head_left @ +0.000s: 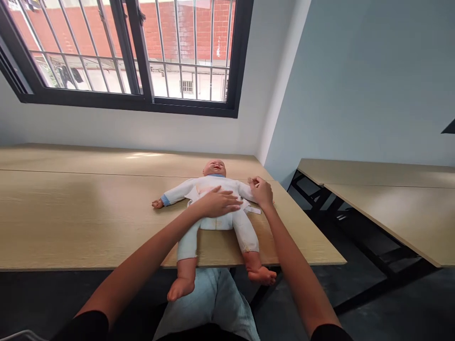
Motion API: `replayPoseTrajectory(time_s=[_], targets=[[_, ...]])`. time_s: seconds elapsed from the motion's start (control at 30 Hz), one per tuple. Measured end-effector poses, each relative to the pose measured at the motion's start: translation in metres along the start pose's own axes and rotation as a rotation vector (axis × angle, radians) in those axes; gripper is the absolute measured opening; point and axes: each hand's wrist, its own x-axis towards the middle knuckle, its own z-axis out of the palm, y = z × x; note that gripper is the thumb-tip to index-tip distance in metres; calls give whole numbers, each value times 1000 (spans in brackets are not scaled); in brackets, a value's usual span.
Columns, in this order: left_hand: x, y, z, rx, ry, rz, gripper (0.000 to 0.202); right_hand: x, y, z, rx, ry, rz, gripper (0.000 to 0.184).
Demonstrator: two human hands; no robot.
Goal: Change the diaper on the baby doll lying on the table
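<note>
A baby doll (216,223) in a white suit with blue collar and cuff lies on its back on the wooden table (88,213). Its head points away from me, and its bare feet hang over the near edge. My left hand (220,202) rests across the doll's belly, palm down with fingers stretched out. Beside the doll's arm on the right, my right hand (262,190) is closed with its fingertips pinched together; whatever is between them is too small to make out. Loose white cloth lies around the doll's waist, and a white strip (254,210) sticks out below my right hand.
Beyond the table is a wall with a dark-framed, barred window (192,106). A second wooden table (398,203) on black metal legs stands to the right, across a gap. My legs in light jeans (209,303) are under the near table edge.
</note>
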Motion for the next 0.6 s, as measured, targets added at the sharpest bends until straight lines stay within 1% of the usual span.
replayPoseTrajectory(time_s=[0.1,0.17,0.27,0.4,0.5,0.6], targets=[[8,-14,-8,-1,-25,-60,40,-18,18,-20,21,1,10,31],[11,-20,-11,12,-23,-93,42,-34,29,-26,-28,-57,-1,27],[15,-28,-11,16,-14,-143,42,-54,43,-27,-142,-178,-48,23],[19,-35,-7,-1,21,-151,42,-61,55,-23,-204,-252,-103,21],[18,-35,-4,27,46,-148,53,-60,57,-21,-189,-276,-107,18],[15,-32,0,53,73,-132,75,-61,56,-22,-165,-277,-106,16]])
